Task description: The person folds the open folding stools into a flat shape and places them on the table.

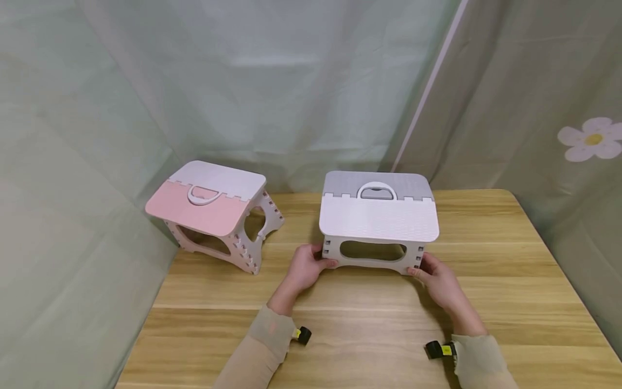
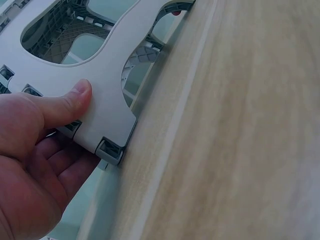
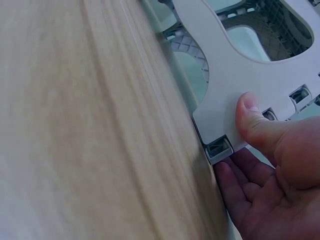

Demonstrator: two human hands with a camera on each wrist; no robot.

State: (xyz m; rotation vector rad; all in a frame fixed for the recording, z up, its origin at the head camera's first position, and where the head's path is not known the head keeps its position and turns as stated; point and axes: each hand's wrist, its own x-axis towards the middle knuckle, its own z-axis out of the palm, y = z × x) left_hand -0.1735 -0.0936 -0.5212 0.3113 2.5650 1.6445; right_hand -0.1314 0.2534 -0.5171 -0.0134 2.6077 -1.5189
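Observation:
A grey-and-white folding step stool (image 1: 379, 219) stands unfolded on the table, its arched carry handle near the middle of the top. My left hand (image 1: 307, 266) grips its front left leg, thumb on the front face and fingers behind the edge, as the left wrist view shows on the white leg panel (image 2: 107, 90). At the front right leg, my right hand (image 1: 439, 281) pinches the panel (image 3: 220, 100) the same way, low down near the foot. Part of the fingers is hidden behind the legs in the head view.
A pink-and-white folding stool (image 1: 201, 208) stands unfolded at the table's left, turned at an angle. The wooden table (image 1: 364, 329) has pale curtains (image 1: 291, 81) close behind it and along its sides. A flower print (image 1: 593, 139) shows on the right curtain.

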